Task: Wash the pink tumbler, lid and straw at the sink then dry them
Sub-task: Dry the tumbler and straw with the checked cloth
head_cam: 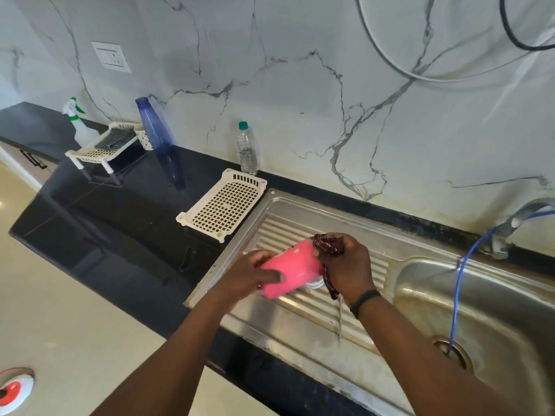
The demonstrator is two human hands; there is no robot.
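Tumbler (289,268) held over the drainboard (303,310), left of the sink basin (480,298). Straw (340,318) on the drainboard. Tray (223,202) on the worktop (120,211), left of the drainboard; water bottle (247,150) behind the tray.

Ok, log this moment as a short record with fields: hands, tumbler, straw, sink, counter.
left hand: grips the pink tumbler at one end
right hand: holds a dark red cloth against the tumbler's other end
tumbler: tilted on its side, held above the drainboard
straw: metal, lying on the drainboard
basin: blue hose runs down to the drain
counter: cream rack, clear bottle, blue bottle
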